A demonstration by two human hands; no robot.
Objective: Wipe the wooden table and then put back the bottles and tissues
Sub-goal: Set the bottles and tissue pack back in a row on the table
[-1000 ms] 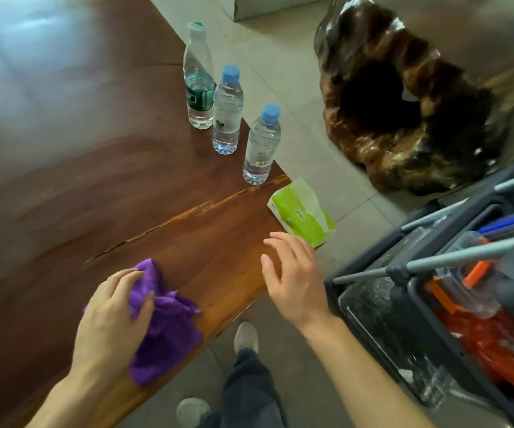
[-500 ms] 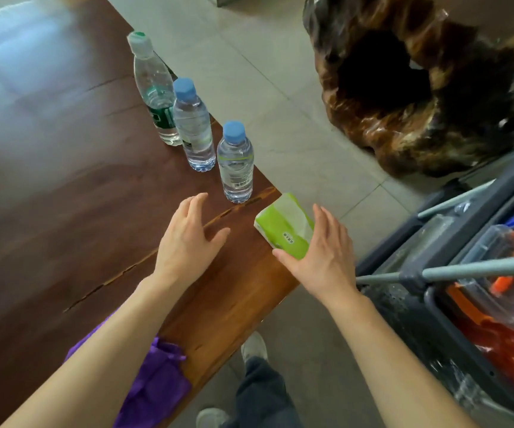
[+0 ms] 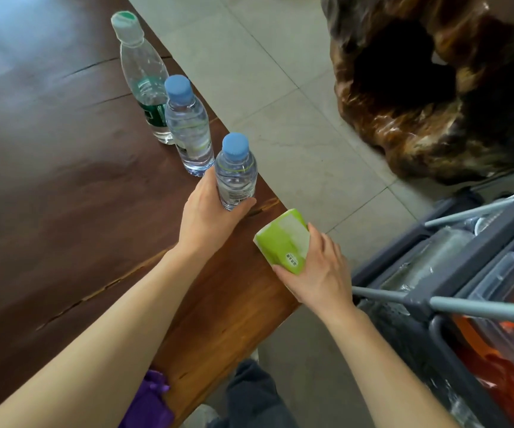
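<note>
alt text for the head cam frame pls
Left hand grips the nearest blue-capped bottle near the wooden table edge; right hand holds a green tissue pack. Two more bottles stand behind.

Three bottles stand in a row along the tabletop (image 3: 64, 211) edge: the far bottle (image 3: 144, 78), the middle bottle (image 3: 188, 128) just before it, the near bottle (image 3: 235, 171) closest. The tissue pack (image 3: 283, 242) sits at the corner, right of the near bottle. A cloth (image 3: 147, 403) lies at the near edge, a cart (image 3: 453, 304) on the floor to the right.
</note>
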